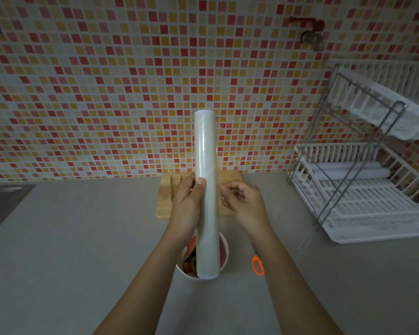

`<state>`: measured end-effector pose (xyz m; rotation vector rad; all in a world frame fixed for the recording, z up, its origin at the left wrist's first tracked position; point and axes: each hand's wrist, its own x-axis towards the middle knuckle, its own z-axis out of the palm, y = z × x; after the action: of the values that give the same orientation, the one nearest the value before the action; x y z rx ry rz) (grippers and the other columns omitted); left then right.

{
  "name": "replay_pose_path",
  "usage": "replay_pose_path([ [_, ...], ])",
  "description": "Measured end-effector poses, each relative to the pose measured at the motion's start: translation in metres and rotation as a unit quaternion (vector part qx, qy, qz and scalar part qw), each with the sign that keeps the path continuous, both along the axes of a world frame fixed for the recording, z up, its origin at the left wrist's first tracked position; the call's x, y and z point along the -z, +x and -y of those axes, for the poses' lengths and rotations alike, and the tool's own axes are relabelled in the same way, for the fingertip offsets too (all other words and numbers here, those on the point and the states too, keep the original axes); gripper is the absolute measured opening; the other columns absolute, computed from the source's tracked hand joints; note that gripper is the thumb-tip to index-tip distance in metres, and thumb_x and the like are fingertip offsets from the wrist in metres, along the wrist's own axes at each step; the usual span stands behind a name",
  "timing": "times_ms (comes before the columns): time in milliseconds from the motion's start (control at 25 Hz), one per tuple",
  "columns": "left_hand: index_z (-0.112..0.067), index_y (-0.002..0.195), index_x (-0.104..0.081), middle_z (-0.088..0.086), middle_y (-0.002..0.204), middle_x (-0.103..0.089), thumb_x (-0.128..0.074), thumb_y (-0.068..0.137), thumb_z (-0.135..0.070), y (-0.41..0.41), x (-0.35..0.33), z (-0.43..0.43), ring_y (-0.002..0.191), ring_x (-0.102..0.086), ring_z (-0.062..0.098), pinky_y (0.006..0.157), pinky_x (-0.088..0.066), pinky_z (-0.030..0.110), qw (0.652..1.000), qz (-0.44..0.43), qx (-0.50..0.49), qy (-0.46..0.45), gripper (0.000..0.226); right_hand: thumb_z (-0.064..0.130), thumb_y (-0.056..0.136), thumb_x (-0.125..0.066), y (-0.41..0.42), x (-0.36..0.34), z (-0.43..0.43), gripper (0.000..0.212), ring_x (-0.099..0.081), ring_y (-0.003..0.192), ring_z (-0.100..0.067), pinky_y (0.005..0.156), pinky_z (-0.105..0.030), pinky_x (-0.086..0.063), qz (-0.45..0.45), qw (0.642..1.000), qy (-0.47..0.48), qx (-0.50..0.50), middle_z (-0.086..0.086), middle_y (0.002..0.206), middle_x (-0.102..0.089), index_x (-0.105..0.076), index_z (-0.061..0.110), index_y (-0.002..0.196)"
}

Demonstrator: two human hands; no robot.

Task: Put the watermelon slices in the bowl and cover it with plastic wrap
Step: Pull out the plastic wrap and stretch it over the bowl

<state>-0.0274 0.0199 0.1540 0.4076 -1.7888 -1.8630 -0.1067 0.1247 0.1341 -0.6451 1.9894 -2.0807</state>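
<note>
Over the near bowl of watermelon slices, gripping the upright plastic wrap roll in the left hand. Curling the right hand beside it, any pinch unclear; likely needing film drawn across next.

Plastic wrap roll upright in left hand above the bowl

plastic wrap roll: white, upright, over bowl | bowl: white, on counter | watermelon slices: inside bowl
</note>
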Motion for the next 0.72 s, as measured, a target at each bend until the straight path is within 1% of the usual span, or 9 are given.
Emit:
replay_pose_path([
  [120,-0.027,0.115,-0.062,-0.006,0.102,-0.065,-0.044,0.098,-0.030,0.000,0.000,-0.001,0.099,-0.062,0.019,0.087,-0.052,0.038,1.000,-0.010,0.003,0.014,0.025,0.022,0.087,-0.060,0.001,-0.001,0.002,0.011,-0.060,0.070,-0.009,0.067,-0.023,-0.051,0.022,0.999,-0.005,0.027,0.006,0.071,-0.063,-0.063,0.023,0.076],
  [240,-0.031,0.109,-0.064,-0.020,0.092,-0.068,-0.043,0.098,-0.029,0.001,0.001,-0.004,0.093,-0.065,0.011,0.078,-0.055,0.028,1.000,-0.021,0.012,0.006,0.024,0.038,0.086,-0.057,0.004,-0.008,0.006,0.019,-0.064,0.084,-0.012,0.070,-0.026,-0.054,0.056,0.997,-0.046,0.008,0.000,0.091,-0.067,-0.065,0.023,0.095],
  [320,-0.027,0.111,-0.064,-0.020,0.091,-0.070,-0.041,0.099,-0.026,0.003,0.002,-0.006,0.085,-0.067,0.004,0.069,-0.054,0.020,0.999,-0.030,0.019,-0.004,0.026,0.043,0.085,-0.058,0.003,-0.015,0.009,0.024,-0.065,0.078,-0.010,0.068,-0.027,-0.055,0.019,0.999,-0.034,0.027,0.000,0.088,-0.068,-0.066,0.023,0.096],
  [400,-0.027,0.107,-0.064,-0.025,0.085,-0.069,-0.040,0.100,-0.025,0.005,0.005,-0.007,0.077,-0.066,-0.001,0.066,-0.054,0.016,0.999,-0.032,0.013,-0.002,0.025,0.037,0.087,-0.058,0.000,-0.020,0.010,0.015,-0.062,0.067,-0.006,0.066,-0.028,-0.056,-0.018,0.996,-0.013,0.082,0.002,0.077,-0.065,-0.066,0.023,0.086],
  [480,-0.026,0.105,-0.063,-0.022,0.082,-0.068,-0.041,0.100,-0.025,0.006,0.005,-0.006,0.077,-0.065,0.001,0.067,-0.055,0.020,0.999,-0.027,0.005,0.016,0.023,0.035,0.092,-0.049,-0.004,-0.021,0.009,0.018,-0.059,0.063,-0.005,0.063,-0.027,-0.055,0.017,0.990,-0.040,0.136,0.004,0.073,-0.061,-0.062,0.024,0.085],
  [560,-0.024,0.108,-0.063,-0.014,0.087,-0.069,-0.042,0.099,-0.028,0.007,0.006,-0.004,0.083,-0.065,0.008,0.070,-0.054,0.024,1.000,-0.018,0.005,0.023,0.023,0.048,0.091,-0.043,-0.005,-0.023,0.008,0.030,-0.061,0.069,-0.008,0.060,-0.024,-0.052,0.079,0.988,-0.073,0.109,0.005,0.078,-0.062,-0.061,0.024,0.092],
  [600,-0.026,0.108,-0.063,-0.013,0.089,-0.069,-0.041,0.099,-0.028,0.007,0.006,-0.004,0.084,-0.065,0.007,0.070,-0.053,0.022,1.000,-0.018,0.008,0.018,0.024,0.055,0.087,-0.046,-0.004,-0.024,0.007,0.034,-0.063,0.072,-0.010,0.061,-0.024,-0.052,0.081,0.993,-0.052,0.073,0.006,0.081,-0.064,-0.061,0.025,0.095],
  [640,-0.027,0.108,-0.063,-0.015,0.089,-0.070,-0.041,0.099,-0.028,0.008,0.006,-0.004,0.083,-0.066,0.004,0.069,-0.053,0.019,1.000,-0.021,0.011,0.011,0.024,0.055,0.082,-0.053,-0.003,-0.022,0.008,0.032,-0.065,0.074,-0.010,0.063,-0.024,-0.053,0.054,0.998,-0.013,0.043,0.007,0.083,-0.067,-0.063,0.027,0.095],
  [720,-0.030,0.106,-0.064,-0.023,0.089,-0.069,-0.040,0.100,-0.026,0.008,0.005,-0.005,0.081,-0.065,-0.002,0.066,-0.052,0.014,1.000,-0.026,0.016,0.000,0.025,0.041,0.080,-0.065,-0.001,-0.020,0.009,0.015,-0.066,0.073,-0.008,0.066,-0.023,-0.054,-0.010,0.999,0.014,0.028,0.008,0.077,-0.069,-0.067,0.027,0.086],
])
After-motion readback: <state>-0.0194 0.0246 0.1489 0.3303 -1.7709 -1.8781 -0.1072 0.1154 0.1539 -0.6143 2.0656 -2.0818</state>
